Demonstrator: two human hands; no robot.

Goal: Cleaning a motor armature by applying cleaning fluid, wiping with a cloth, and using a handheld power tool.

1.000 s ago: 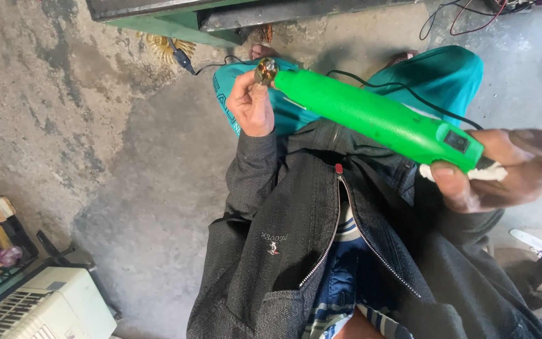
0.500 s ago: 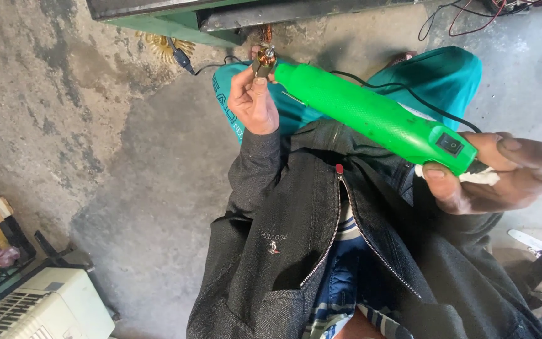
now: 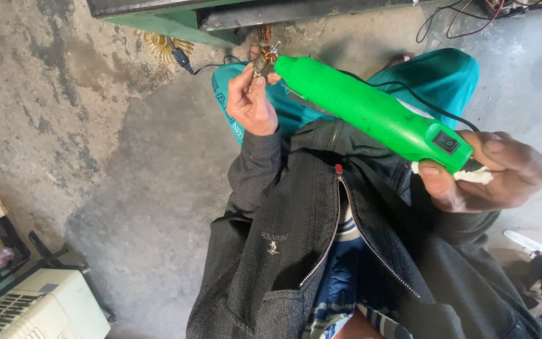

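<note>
I see one green heat tool gripped at its rear by my right hand, fingers closed around it. At ten o'clock from its nozzle, my left hand pinches one small metal part.

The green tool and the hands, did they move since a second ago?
Only a little. The right hand shifted its grip on the back end of the green tool, the fingers now curled closer under it, and the tool sits slightly lower. The left hand still holds the small metal part at the tool's tip. Nothing was let go. The jacket and floor look the same.
</note>
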